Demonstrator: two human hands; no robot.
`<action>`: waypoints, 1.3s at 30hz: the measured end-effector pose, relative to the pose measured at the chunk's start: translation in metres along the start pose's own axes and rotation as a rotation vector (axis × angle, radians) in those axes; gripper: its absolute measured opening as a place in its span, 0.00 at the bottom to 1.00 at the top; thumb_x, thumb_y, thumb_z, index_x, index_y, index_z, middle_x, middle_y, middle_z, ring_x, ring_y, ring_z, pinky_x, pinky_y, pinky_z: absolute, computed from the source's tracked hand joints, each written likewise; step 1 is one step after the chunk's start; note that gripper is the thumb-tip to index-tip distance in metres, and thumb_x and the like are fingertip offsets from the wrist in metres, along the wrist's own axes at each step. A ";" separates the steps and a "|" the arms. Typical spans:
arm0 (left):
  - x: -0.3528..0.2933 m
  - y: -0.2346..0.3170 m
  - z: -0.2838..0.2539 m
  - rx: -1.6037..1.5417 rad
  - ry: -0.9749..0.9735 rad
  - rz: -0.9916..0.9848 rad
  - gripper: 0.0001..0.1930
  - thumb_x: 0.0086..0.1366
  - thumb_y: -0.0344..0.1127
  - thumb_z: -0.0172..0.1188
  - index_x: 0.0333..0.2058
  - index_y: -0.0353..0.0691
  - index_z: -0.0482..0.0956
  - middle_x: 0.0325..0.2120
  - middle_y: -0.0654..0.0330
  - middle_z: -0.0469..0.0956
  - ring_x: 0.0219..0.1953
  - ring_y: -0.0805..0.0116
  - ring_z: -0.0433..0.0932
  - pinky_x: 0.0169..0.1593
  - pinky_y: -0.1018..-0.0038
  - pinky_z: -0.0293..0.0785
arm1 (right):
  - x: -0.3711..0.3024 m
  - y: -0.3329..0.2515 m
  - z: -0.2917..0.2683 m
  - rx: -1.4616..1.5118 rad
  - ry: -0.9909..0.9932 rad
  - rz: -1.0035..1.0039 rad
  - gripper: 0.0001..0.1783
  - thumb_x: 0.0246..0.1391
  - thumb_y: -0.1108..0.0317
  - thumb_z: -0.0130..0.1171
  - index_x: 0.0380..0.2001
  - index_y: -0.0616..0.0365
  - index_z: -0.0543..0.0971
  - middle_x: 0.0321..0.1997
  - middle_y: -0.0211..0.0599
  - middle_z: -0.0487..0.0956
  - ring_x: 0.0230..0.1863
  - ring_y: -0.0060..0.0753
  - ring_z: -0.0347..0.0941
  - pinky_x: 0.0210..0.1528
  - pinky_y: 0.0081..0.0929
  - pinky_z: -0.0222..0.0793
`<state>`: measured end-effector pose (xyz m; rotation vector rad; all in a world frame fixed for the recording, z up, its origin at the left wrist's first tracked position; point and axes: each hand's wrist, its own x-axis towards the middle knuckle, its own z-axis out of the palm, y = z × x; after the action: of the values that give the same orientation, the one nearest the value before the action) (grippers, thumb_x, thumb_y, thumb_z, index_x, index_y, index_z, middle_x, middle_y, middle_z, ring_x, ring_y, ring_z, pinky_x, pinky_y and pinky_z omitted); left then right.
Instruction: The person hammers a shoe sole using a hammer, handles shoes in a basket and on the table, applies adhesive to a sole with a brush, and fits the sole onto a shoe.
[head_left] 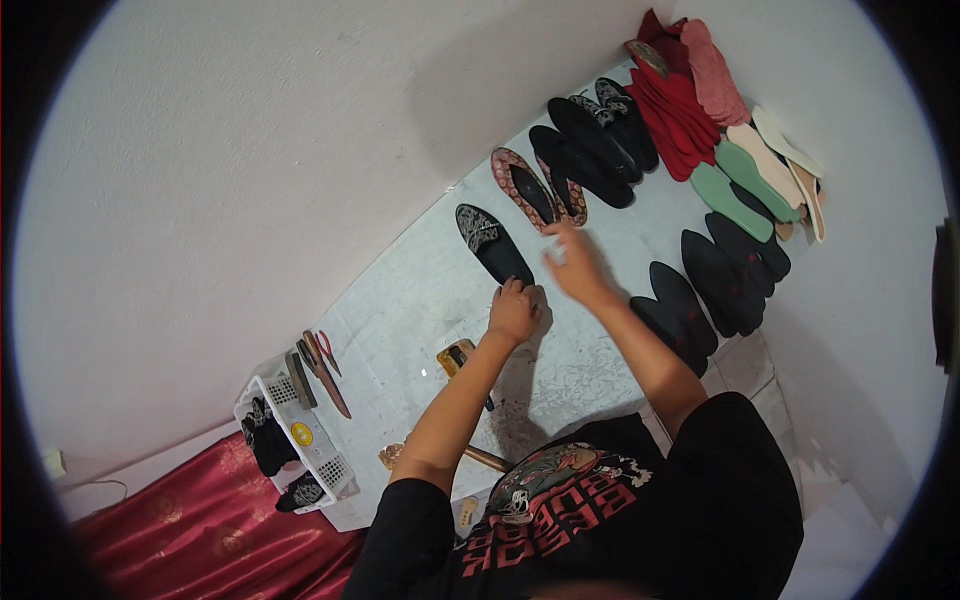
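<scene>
My left hand (515,312) has its fingers curled over the heel of a black slip-on shoe (508,262). That shoe lies on the pale tabletop (400,300), its grey patterned toe pointing away to the upper left. My right hand (577,268) is slightly blurred, fingers apart and holding nothing, just in front of a pair of pink patterned flat shoes (508,172). Whether a fingertip touches them I cannot tell. Farther right stand black shoes (580,165), some with the same grey patterned toe.
Red pieces (665,115), green insoles (735,205) and black sole-shaped pieces (690,300) lie to the right. At left are pliers (327,353), a knife (330,385) and a white basket (325,450) of shoes. A yellow container (452,358) and wooden handle (487,459) flank my left forearm.
</scene>
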<state>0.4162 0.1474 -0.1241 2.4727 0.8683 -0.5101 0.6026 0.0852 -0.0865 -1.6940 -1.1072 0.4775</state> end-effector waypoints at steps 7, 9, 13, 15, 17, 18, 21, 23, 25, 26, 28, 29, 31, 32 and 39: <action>-0.021 0.061 0.017 -0.273 0.513 -0.008 0.23 0.53 0.35 0.68 0.48 0.36 0.78 0.55 0.44 0.68 0.61 0.43 0.64 0.64 0.50 0.62 | -0.003 0.048 0.066 -0.179 -0.316 0.370 0.29 0.53 0.57 0.71 0.52 0.60 0.72 0.57 0.55 0.75 0.61 0.56 0.72 0.63 0.48 0.70; -0.022 0.046 0.037 -0.361 0.588 -0.074 0.23 0.51 0.31 0.66 0.47 0.34 0.75 0.51 0.45 0.68 0.57 0.44 0.65 0.62 0.51 0.60 | 0.001 0.049 0.072 -0.189 -0.301 0.301 0.26 0.51 0.61 0.71 0.48 0.60 0.73 0.51 0.52 0.78 0.58 0.54 0.73 0.60 0.45 0.71; -0.015 0.004 0.058 -0.566 0.744 -0.253 0.29 0.55 0.28 0.65 0.56 0.32 0.67 0.51 0.45 0.68 0.55 0.49 0.68 0.59 0.57 0.64 | 0.008 0.047 0.079 -0.239 -0.347 0.323 0.21 0.51 0.63 0.69 0.45 0.59 0.74 0.49 0.49 0.78 0.55 0.54 0.75 0.58 0.44 0.72; -0.004 0.002 0.043 -1.184 0.669 -0.335 0.37 0.60 0.32 0.67 0.65 0.33 0.58 0.53 0.46 0.68 0.51 0.57 0.72 0.54 0.62 0.71 | 0.007 0.054 0.075 -0.231 -0.383 0.237 0.19 0.52 0.63 0.67 0.44 0.59 0.75 0.48 0.49 0.79 0.51 0.53 0.77 0.55 0.45 0.74; 0.011 0.004 0.027 -1.263 0.577 -0.402 0.44 0.64 0.37 0.68 0.71 0.35 0.49 0.55 0.47 0.70 0.47 0.63 0.75 0.47 0.65 0.76 | 0.007 0.075 0.072 -0.188 -0.346 0.206 0.17 0.53 0.64 0.65 0.43 0.60 0.76 0.48 0.50 0.79 0.51 0.53 0.77 0.53 0.45 0.74; 0.020 0.014 0.012 -1.320 0.489 -0.483 0.45 0.65 0.37 0.67 0.71 0.36 0.48 0.55 0.47 0.71 0.46 0.62 0.76 0.45 0.64 0.77 | 0.005 0.092 0.066 -0.148 -0.316 0.179 0.16 0.54 0.65 0.63 0.43 0.60 0.76 0.47 0.51 0.79 0.50 0.54 0.77 0.51 0.45 0.74; 0.024 -0.016 0.002 -1.384 0.418 -0.599 0.41 0.67 0.38 0.65 0.71 0.38 0.50 0.56 0.50 0.74 0.45 0.59 0.79 0.43 0.62 0.79 | 0.016 0.079 0.068 0.133 -0.426 0.429 0.13 0.54 0.66 0.59 0.40 0.62 0.76 0.44 0.46 0.79 0.48 0.45 0.77 0.50 0.40 0.73; 0.035 -0.019 -0.004 -1.650 0.122 -0.522 0.36 0.69 0.37 0.62 0.69 0.41 0.53 0.57 0.51 0.73 0.46 0.56 0.81 0.44 0.60 0.82 | 0.015 0.091 0.061 0.230 -0.432 0.485 0.15 0.54 0.66 0.59 0.42 0.62 0.75 0.44 0.44 0.78 0.48 0.41 0.76 0.51 0.38 0.72; 0.040 -0.003 0.002 -1.621 0.104 -0.525 0.27 0.70 0.34 0.58 0.64 0.41 0.60 0.57 0.50 0.74 0.47 0.54 0.83 0.44 0.58 0.84 | 0.010 0.098 0.058 0.334 -0.439 0.541 0.16 0.53 0.66 0.59 0.44 0.62 0.74 0.45 0.41 0.78 0.48 0.37 0.74 0.51 0.36 0.71; 0.040 0.007 0.008 -1.625 0.160 -0.518 0.26 0.70 0.31 0.56 0.64 0.41 0.61 0.55 0.49 0.74 0.47 0.54 0.83 0.42 0.59 0.85 | 0.006 0.097 0.061 0.342 -0.390 0.535 0.19 0.53 0.64 0.60 0.46 0.62 0.72 0.47 0.41 0.77 0.49 0.34 0.73 0.52 0.34 0.71; 0.036 0.021 0.020 -1.640 0.248 -0.508 0.24 0.68 0.26 0.51 0.62 0.42 0.62 0.51 0.48 0.77 0.46 0.55 0.84 0.38 0.63 0.86 | 0.005 0.091 0.063 0.473 -0.401 0.647 0.31 0.51 0.61 0.63 0.55 0.61 0.66 0.56 0.48 0.75 0.54 0.39 0.73 0.58 0.33 0.69; 0.032 0.022 0.025 -1.640 0.251 -0.514 0.24 0.68 0.26 0.51 0.62 0.42 0.62 0.51 0.48 0.77 0.46 0.55 0.84 0.38 0.63 0.86 | 0.005 0.085 0.064 0.476 -0.406 0.648 0.31 0.51 0.61 0.63 0.55 0.61 0.66 0.56 0.48 0.75 0.54 0.39 0.73 0.58 0.33 0.69; 0.021 0.022 0.035 -1.522 0.098 -0.449 0.26 0.67 0.24 0.51 0.63 0.42 0.60 0.48 0.49 0.78 0.43 0.58 0.85 0.35 0.66 0.85 | 0.005 0.074 0.066 0.135 -0.332 0.527 0.36 0.51 0.61 0.65 0.60 0.61 0.65 0.59 0.54 0.74 0.59 0.46 0.73 0.63 0.35 0.68; 0.011 0.024 0.041 -1.466 0.113 -0.495 0.26 0.67 0.25 0.53 0.63 0.42 0.62 0.46 0.51 0.79 0.42 0.60 0.84 0.34 0.66 0.84 | 0.005 0.070 0.066 0.137 -0.347 0.524 0.36 0.51 0.61 0.65 0.60 0.61 0.65 0.59 0.54 0.74 0.59 0.46 0.73 0.63 0.35 0.68; -0.020 0.002 0.048 -1.577 0.174 -0.430 0.25 0.68 0.34 0.59 0.61 0.34 0.68 0.45 0.53 0.81 0.40 0.67 0.82 0.40 0.71 0.80 | -0.003 0.089 0.068 0.187 -0.438 0.456 0.58 0.47 0.62 0.77 0.76 0.52 0.54 0.58 0.57 0.73 0.54 0.45 0.75 0.55 0.37 0.74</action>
<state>0.3941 0.1099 -0.1534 0.8861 1.1805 0.2658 0.5904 0.1132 -0.1940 -1.7155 -0.9307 1.2496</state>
